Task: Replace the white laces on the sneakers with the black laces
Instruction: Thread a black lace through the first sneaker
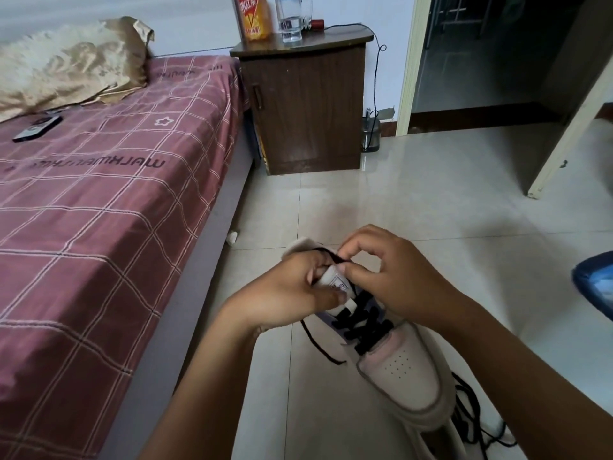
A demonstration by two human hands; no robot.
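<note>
A white and pale pink sneaker [403, 370] is held above the floor, toe toward me. A black lace [361, 325] is threaded through its eyelets. My left hand [285, 290] grips the sneaker's collar and tongue, and a loose lace end [320, 348] hangs below it. My right hand [394, 277] pinches the black lace at the top of the tongue, thumb and forefinger together. More black lace [471, 419] lies on the floor under the toe, beside part of a second white shoe [441, 443].
A bed with a red checked sheet [99, 227] fills the left, with a pillow [69, 64] and a phone [38, 127] on it. A brown nightstand [308, 104] holds a bottle and a glass. Pale tiled floor [414, 207] lies ahead; a blue object [595, 287] is at the right edge.
</note>
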